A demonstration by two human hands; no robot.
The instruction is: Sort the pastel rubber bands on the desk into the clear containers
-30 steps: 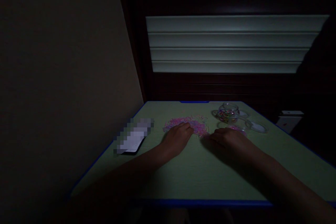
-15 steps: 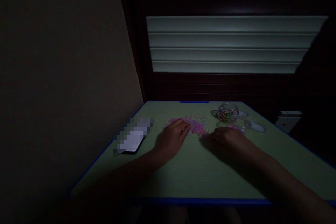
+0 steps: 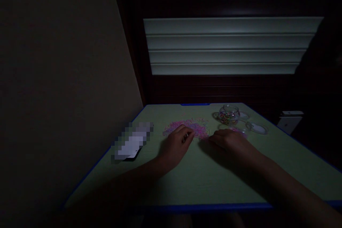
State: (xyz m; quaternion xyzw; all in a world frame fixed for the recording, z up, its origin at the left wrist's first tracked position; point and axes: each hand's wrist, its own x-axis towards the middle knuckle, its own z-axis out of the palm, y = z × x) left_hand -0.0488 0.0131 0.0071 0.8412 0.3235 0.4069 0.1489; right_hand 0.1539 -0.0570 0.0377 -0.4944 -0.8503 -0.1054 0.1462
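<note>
A loose pile of small pink and purple rubber bands (image 3: 199, 128) lies spread on the light green table (image 3: 203, 178). At the pile's near edge my left hand (image 3: 178, 143) is closed, thumb and fingertips pressed together; anything in that pinch is too small and dark to name. My right hand (image 3: 229, 142) rests low at the pile's right side, fingers bent together and pointing left. What its fingertips hold, if anything, is hidden. Behind the right hand stands an open clear round jar (image 3: 229, 115) with multicoloured bands in it.
Close to the jar, a clear lid-like dish (image 3: 258, 128) lies on the table, with pink bands (image 3: 239, 131) beside it. A phone-like slab (image 3: 133, 146), partly pixelated, lies at the left edge. White boxes (image 3: 290, 124) stand beyond the right edge. A wall borders the left.
The whole view has shifted slightly left. Both hands keep nearly the same place beside the pile, and the left fingers show a slightly wider gap behind the pinch.
</note>
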